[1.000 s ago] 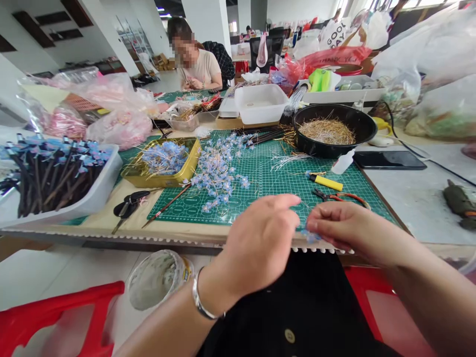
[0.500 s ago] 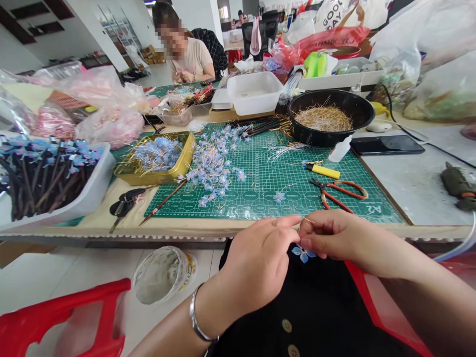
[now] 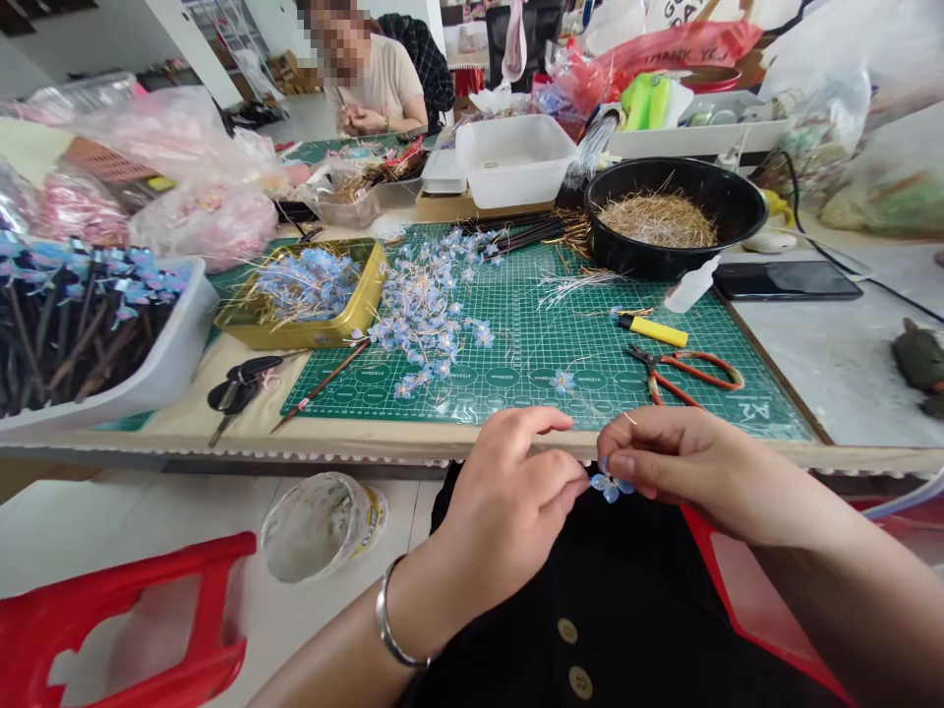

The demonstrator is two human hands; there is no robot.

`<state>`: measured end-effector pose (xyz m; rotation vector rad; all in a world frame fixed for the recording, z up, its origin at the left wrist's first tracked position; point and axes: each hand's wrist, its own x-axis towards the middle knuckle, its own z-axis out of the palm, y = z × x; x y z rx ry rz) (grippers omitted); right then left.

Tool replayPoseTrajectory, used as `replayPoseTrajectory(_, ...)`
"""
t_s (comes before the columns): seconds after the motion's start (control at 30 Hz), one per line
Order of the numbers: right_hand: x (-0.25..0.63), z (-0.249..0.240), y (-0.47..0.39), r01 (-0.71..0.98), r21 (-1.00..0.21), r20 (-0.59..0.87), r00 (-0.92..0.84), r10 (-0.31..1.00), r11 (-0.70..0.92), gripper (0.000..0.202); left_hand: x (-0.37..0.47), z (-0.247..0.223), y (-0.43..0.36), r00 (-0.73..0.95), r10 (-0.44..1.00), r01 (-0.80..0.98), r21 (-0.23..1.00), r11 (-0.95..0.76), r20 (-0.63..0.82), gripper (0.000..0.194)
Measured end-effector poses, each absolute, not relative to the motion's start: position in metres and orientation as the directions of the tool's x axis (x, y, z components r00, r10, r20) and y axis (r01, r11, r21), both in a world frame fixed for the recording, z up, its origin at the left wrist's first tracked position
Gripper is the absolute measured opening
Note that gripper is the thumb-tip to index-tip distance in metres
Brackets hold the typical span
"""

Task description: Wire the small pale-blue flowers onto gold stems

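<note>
Over my lap, at the table's front edge, my right hand (image 3: 675, 460) is closed, pinching a small blue flower (image 3: 609, 488) with translucent petals. A thin gold wire (image 3: 629, 418) sticks up above its fingers. My left hand (image 3: 512, 506) wears a silver bangle; its index finger is lifted apart from the others, and the lower fingertips reach the flower's left petal. Its thumb is hidden. Just beyond, on the green cutting mat (image 3: 508, 403), lie a single blue flower (image 3: 561, 382), orange-handled pliers (image 3: 689, 374) and a yellow lighter (image 3: 656, 329).
A pile of wired blue flowers (image 3: 428, 315) lies beside a gold tin (image 3: 354, 320) of more. Further around are a black bowl (image 3: 612, 246) of gold wires, a glue bottle (image 3: 691, 285), a phone (image 3: 789, 280), black scissors (image 3: 240, 388) and a tub (image 3: 177, 344) of stems. Another person (image 3: 387, 84) sits opposite.
My left index finger has lifted away from the right fingertips, so the hands are slightly further apart. The flower has turned in my right hand. The view has shifted slightly.
</note>
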<state>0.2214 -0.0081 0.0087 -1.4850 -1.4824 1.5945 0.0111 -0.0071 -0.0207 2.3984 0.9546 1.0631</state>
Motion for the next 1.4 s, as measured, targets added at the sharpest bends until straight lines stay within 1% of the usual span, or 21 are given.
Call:
replayPoseTrajectory(0.07, 0.222, 0.007, -0.007, 0.286, -0.92, -0.343, -0.258, 0.903, -0.267, 0.031, 0.004, -0.024, -0.006, 0.469, 0.773, 0.42, 0.662, -0.621, 0.427, 0.011)
replayPoseTrajectory(0.13, 0.225, 0.004, -0.006, 0.273, -0.921, -0.344, -0.227, 0.911, -0.279, 0.037, -0.01, -0.024, -0.001, 0.447, 0.835, 0.459, 0.719, -0.521, 0.319, 0.013)
replayPoseTrajectory(0.2, 0.229, 0.002, -0.006, 0.275, -0.914, -0.356, -0.191, 0.915, -0.299, 0.041, -0.027, -0.021, 0.004, 0.387, 0.89, 0.574, 0.693, -0.436, 0.24, 0.017)
replayPoseTrajectory(0.23, 0.23, 0.002, -0.006, 0.286, -0.908, -0.364, -0.177, 0.914, -0.306, 0.042, -0.034, -0.018, 0.005, 0.333, 0.912, 0.647, 0.646, -0.405, 0.238, 0.018)
replayPoseTrajectory(0.27, 0.231, 0.001, -0.007, 0.302, -0.901, -0.371, -0.169, 0.913, -0.311, 0.041, -0.039, -0.015, 0.005, 0.275, 0.923, 0.72, 0.578, -0.383, 0.269, 0.017)
replayPoseTrajectory(0.3, 0.231, 0.001, -0.008, 0.321, -0.894, -0.379, -0.165, 0.911, -0.314, 0.039, -0.041, -0.011, 0.004, 0.205, 0.909, 0.78, 0.501, -0.376, 0.364, 0.016)
replayPoseTrajectory(0.33, 0.229, 0.001, -0.01, 0.337, -0.886, -0.388, -0.168, 0.906, -0.317, 0.037, -0.04, -0.007, 0.0, 0.156, 0.878, 0.81, 0.45, -0.376, 0.453, 0.014)
replayPoseTrajectory(0.37, 0.227, 0.001, -0.012, 0.355, -0.879, -0.397, -0.175, 0.901, -0.319, 0.035, -0.035, -0.004, -0.004, 0.168, 0.851, 0.799, 0.437, -0.414, 0.498, 0.016)
replayPoseTrajectory(0.4, 0.224, 0.002, -0.014, 0.377, -0.871, -0.405, -0.183, 0.896, -0.316, 0.033, -0.028, -0.001, -0.009, 0.238, 0.833, 0.741, 0.462, -0.488, 0.499, 0.023)
replayPoseTrajectory(0.43, 0.22, 0.002, -0.016, 0.403, -0.863, -0.403, -0.188, 0.896, -0.304, 0.032, -0.019, 0.0, -0.013, 0.346, 0.836, 0.648, 0.535, -0.542, 0.426, 0.029)
replayPoseTrajectory(0.47, 0.217, 0.002, -0.017, 0.432, -0.855, -0.397, -0.195, 0.897, -0.285, 0.032, -0.01, 0.0, -0.018, 0.436, 0.843, 0.544, 0.654, -0.525, 0.314, 0.032)
replayPoseTrajectory(0.5, 0.215, 0.002, -0.019, 0.463, -0.847, -0.388, -0.201, 0.9, -0.261, 0.032, -0.002, -0.001, -0.021, 0.512, 0.842, 0.461, 0.774, -0.435, 0.168, 0.032)
replayPoseTrajectory(0.53, 0.213, 0.002, -0.02, 0.491, -0.839, -0.376, -0.209, 0.903, -0.235, 0.032, 0.005, -0.002, -0.023, 0.547, 0.835, 0.416, 0.847, -0.332, 0.059, 0.026)
replayPoseTrajectory(0.57, 0.211, 0.002, -0.022, 0.512, -0.833, -0.36, -0.215, 0.908, -0.209, 0.032, 0.011, -0.004, -0.024, 0.56, 0.828, 0.396, 0.886, -0.241, -0.025, 0.018)
replayPoseTrajectory(0.6, 0.211, 0.002, -0.023, 0.524, -0.829, -0.354, -0.224, 0.908, -0.194, 0.033, 0.014, -0.007, -0.024, 0.557, 0.827, 0.387, 0.905, -0.174, -0.079, 0.011)
replayPoseTrajectory(0.67, 0.213, 0.002, -0.027, 0.528, -0.832, -0.325, -0.219, 0.92, -0.169, 0.029, 0.015, -0.01, -0.024, 0.542, 0.833, 0.355, 0.929, -0.107, -0.111, 0.012)
replayPoseTrajectory(0.8, 0.22, 0.006, -0.041, 0.557, -0.824, -0.206, -0.122, 0.971, -0.105, 0.033, 0.009, -0.015, -0.023, 0.514, 0.851, 0.227, 0.974, -0.011, -0.11, 0.012)
replayPoseTrajectory(0.93, 0.227, 0.014, -0.054, 0.683, -0.728, -0.162, -0.082, 0.983, -0.063, 0.035, 0.004, -0.018, -0.023, 0.456, 0.885, 0.269, 0.962, -0.035, -0.095, 0.013)
replayPoseTrajectory(1.03, 0.229, 0.018, -0.058, 0.716, -0.698, -0.126, -0.108, 0.986, -0.011, 0.036, 0.002, -0.02, -0.023, 0.437, 0.899, 0.355, 0.925, -0.137, -0.034, 0.016)
replayPoseTrajectory(1.2, 0.235, 0.021, -0.062, 0.718, -0.691, -0.213, -0.093, 0.973, -0.082, 0.039, 0.001, -0.024, -0.024, 0.419, 0.886, 0.403, 0.834, -0.377, 0.198, 0.027)
replayPoseTrajectory(1.4, 0.241, 0.019, -0.062, 0.715, -0.689, -0.263, -0.092, 0.96, -0.121, 0.044, -0.002, -0.022, -0.025, 0.428, 0.851, 0.408, 0.775, -0.482, 0.304, 0.027)
